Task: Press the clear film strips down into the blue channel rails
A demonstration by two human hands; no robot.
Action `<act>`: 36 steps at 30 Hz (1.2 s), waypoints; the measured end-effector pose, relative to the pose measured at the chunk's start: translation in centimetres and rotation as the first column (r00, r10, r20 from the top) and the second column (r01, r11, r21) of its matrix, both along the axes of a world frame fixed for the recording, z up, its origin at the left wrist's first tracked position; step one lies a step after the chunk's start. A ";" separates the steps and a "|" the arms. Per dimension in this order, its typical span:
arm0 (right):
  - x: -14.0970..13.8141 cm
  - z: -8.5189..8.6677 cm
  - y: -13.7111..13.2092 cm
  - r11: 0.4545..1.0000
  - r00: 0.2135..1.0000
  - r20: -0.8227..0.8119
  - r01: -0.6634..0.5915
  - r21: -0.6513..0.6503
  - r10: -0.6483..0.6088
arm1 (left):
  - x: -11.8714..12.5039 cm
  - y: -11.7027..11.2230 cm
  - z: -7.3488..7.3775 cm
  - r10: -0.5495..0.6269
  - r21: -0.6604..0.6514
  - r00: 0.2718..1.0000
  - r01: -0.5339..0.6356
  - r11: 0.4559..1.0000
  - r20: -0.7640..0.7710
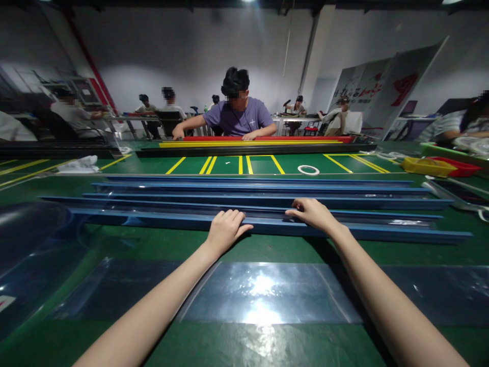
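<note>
A long blue channel strip [153, 219] lies crosswise on the green table, the nearest of several similar blue strips. My left hand [228, 230] rests over its near edge, fingers bent down into the channel and thumb stretched along the front. Farther right, my right hand [314, 214] curls over the same strip, with thumb and fingers around its upper part; the fingertips are partly hidden. Between my forearms and below the strip lies a shiny clear plastic sheet [217, 295].
A large curved clear plastic film [30, 244] bulges at the left. Ahead lie a white ring [305, 173], yellow table lines, and black, yellow [244, 145] and red strips handled by a co-worker [244, 114] opposite. Yellow [424, 166] and red trays stand at the right.
</note>
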State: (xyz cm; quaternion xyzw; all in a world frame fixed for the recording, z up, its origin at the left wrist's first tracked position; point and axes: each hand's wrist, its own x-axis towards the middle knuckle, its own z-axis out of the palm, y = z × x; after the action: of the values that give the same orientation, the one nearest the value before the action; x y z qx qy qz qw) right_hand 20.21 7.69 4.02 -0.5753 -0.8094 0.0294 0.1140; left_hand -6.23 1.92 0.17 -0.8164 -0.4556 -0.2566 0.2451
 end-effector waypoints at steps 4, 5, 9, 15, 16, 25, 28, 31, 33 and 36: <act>-1.2 0.8 -0.7 0.985 0.996 -0.038 -0.079 0.155 0.086 | 0.0 0.0 0.0 -0.002 -0.003 1.000 0.002 1.000 0.002; -1.7 1.1 -1.0 0.980 0.992 -0.061 -0.102 0.169 0.114 | 0.0 0.0 0.0 -0.002 -0.002 1.000 0.002 1.000 0.002; -3.9 1.9 -2.3 0.963 0.948 -0.166 -0.269 0.031 0.270 | 0.0 -0.1 0.1 0.001 0.011 1.000 -0.001 1.000 0.004; -5.1 1.5 -2.8 0.911 0.901 -0.172 -0.411 -0.043 0.399 | 0.0 0.0 0.0 0.004 0.015 1.000 -0.004 1.000 -0.010; -5.1 1.3 -2.7 0.906 0.897 -0.167 -0.421 -0.047 0.408 | 0.0 0.0 0.0 0.004 0.013 1.000 -0.004 1.000 -0.012; -5.2 1.0 -2.8 0.908 0.906 -0.081 -0.418 -0.029 0.415 | -0.1 0.0 0.0 -0.004 -0.002 1.000 0.004 1.000 0.004; -5.3 1.5 -3.1 0.915 0.915 -0.001 -0.403 -0.031 0.403 | -0.1 0.0 0.0 -0.020 -0.005 1.000 0.020 1.000 0.022; -5.5 2.0 -3.3 0.916 0.912 0.084 -0.400 -0.040 0.402 | -0.2 -0.1 0.0 -0.031 0.008 0.999 0.031 0.999 0.034; -5.6 2.3 -3.4 0.921 0.911 0.131 -0.388 -0.047 0.391 | -0.2 -0.1 0.0 -0.039 0.024 0.999 0.038 0.999 0.033; -5.4 2.6 -3.4 0.931 0.914 0.173 -0.361 -0.060 0.366 | -0.2 -0.1 0.1 -0.059 0.039 0.998 0.058 0.998 0.013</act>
State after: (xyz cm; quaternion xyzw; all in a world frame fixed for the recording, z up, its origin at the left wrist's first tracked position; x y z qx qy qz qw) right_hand 14.76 4.27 6.61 -0.4165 -0.9087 0.0083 0.0246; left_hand -6.41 1.83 0.22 -0.8226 -0.4282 -0.2781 0.2502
